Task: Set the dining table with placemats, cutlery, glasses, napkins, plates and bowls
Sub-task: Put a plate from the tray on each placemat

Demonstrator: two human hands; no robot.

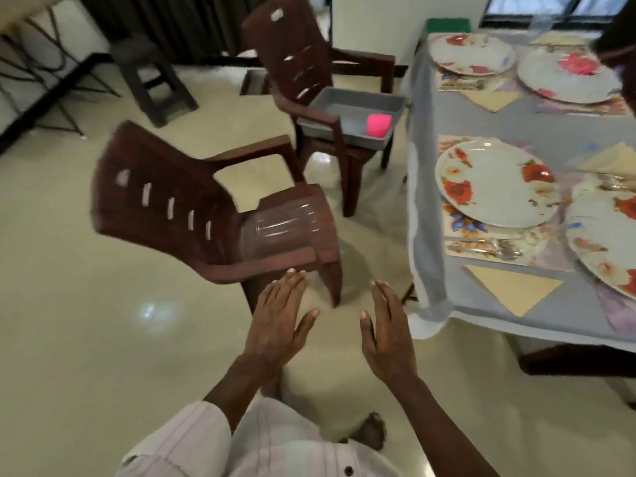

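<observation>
The dining table (481, 315) at the right wears a grey cloth. Floral plates (495, 187) sit on floral placemats (461, 223), with cutlery (481, 247) and folded tan napkins (512, 287) beside them. More plates (471, 53) lie at the far end. A clear glass (278, 235) lies on its side on the seat of the near brown chair (165, 201). My left hand (278, 318) and my right hand (389, 332) are held out flat over the floor, both holding nothing, just short of that chair.
A second brown chair (309, 63) farther back carries a grey tray (347, 111) with a pink cup (378, 125). A dark stool (155, 77) stands at the back left. Cream floor tiles stretch to the left. My bare foot (371, 432) shows below.
</observation>
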